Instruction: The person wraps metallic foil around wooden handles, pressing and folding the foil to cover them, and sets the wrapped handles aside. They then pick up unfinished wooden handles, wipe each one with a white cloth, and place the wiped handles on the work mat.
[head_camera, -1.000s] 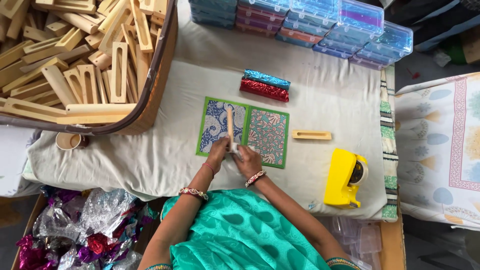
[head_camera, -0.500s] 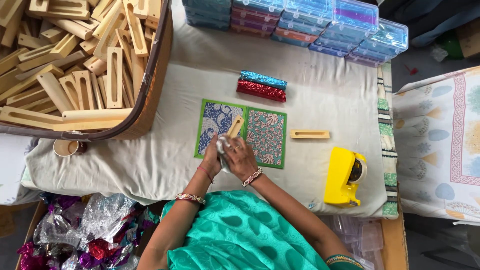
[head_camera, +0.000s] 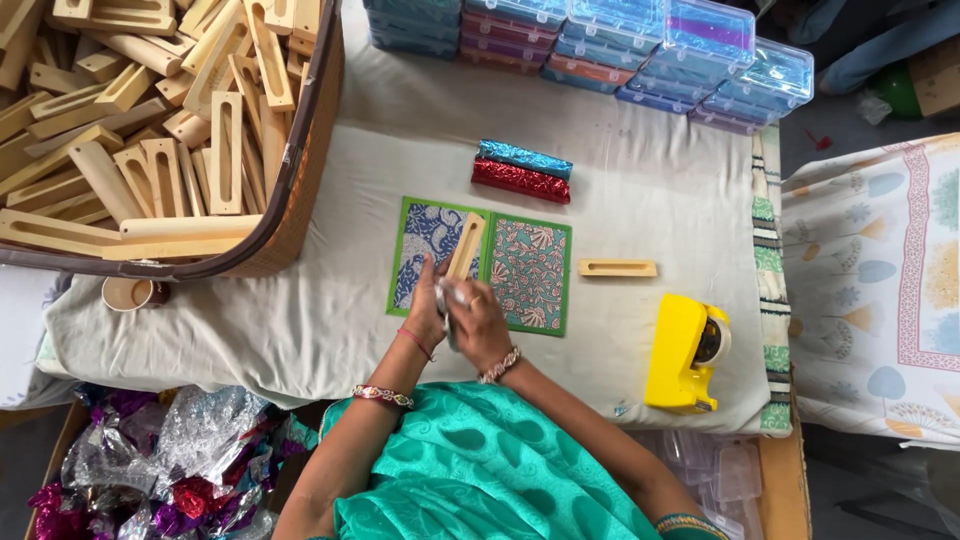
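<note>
My left hand (head_camera: 427, 310) and my right hand (head_camera: 478, 322) meet at the near edge of a green-bordered patterned mat (head_camera: 520, 275), both pinching a small shiny silvery piece (head_camera: 446, 302) between them. Just beyond my fingers a slotted wooden piece (head_camera: 466, 246) lies tilted on the mat. A second slotted wooden piece (head_camera: 617, 268) rests flat on the cloth right of the mat. Behind the mat lie a blue glittery roll (head_camera: 525, 159) and a red glittery roll (head_camera: 521, 181), side by side and touching.
A large basket (head_camera: 295, 190) heaped with slotted wooden pieces fills the far left. Stacked clear plastic boxes (head_camera: 640, 45) line the back. A yellow tape dispenser (head_camera: 688, 352) stands near right. A small cup (head_camera: 130, 294) sits below the basket. Shiny wrappers (head_camera: 170, 470) lie near left.
The wooden piece on the mat went from upright in my hands to lying tilted. My hands drew back toward me and now work the small silvery piece together.
</note>
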